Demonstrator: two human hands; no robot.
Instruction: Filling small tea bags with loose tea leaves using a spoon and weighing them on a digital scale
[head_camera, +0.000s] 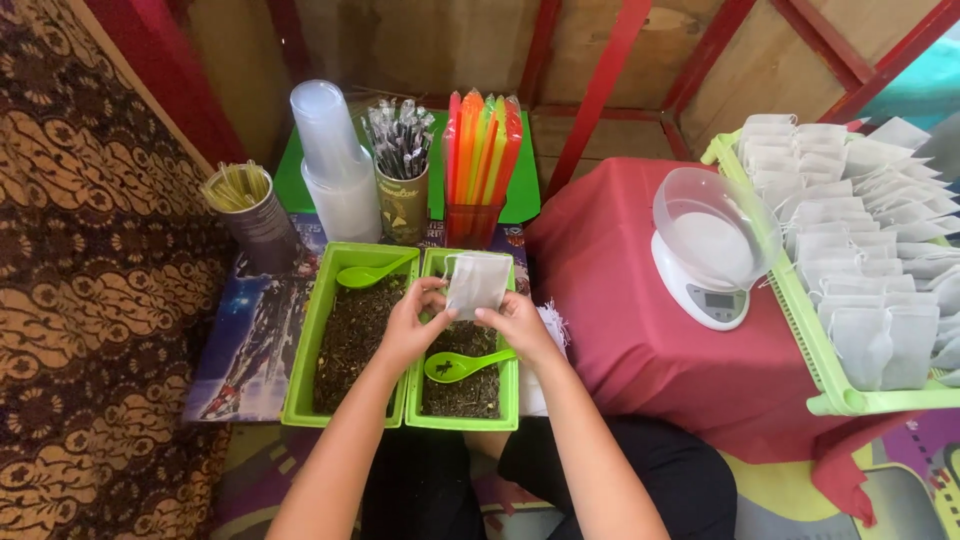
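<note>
Both hands, left hand (412, 318) and right hand (515, 320), pinch a small white filter bag (477, 282) at frame centre, above the right green tray (508, 385) of loose dried leaves. A green spoon (462, 366) lies in that tray. Risk: a slack pinch could drop the bag into the leaves. Scale (705, 265) sits right.

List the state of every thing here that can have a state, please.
Bag: held up by both hands, over the right tray.
Left tray: filled with dry leaves, spoon inside.
Right tray: filled with dry leaves, spoon lying on top.
Scale bowl: empty.
Cups: stacked, upside down.
</note>
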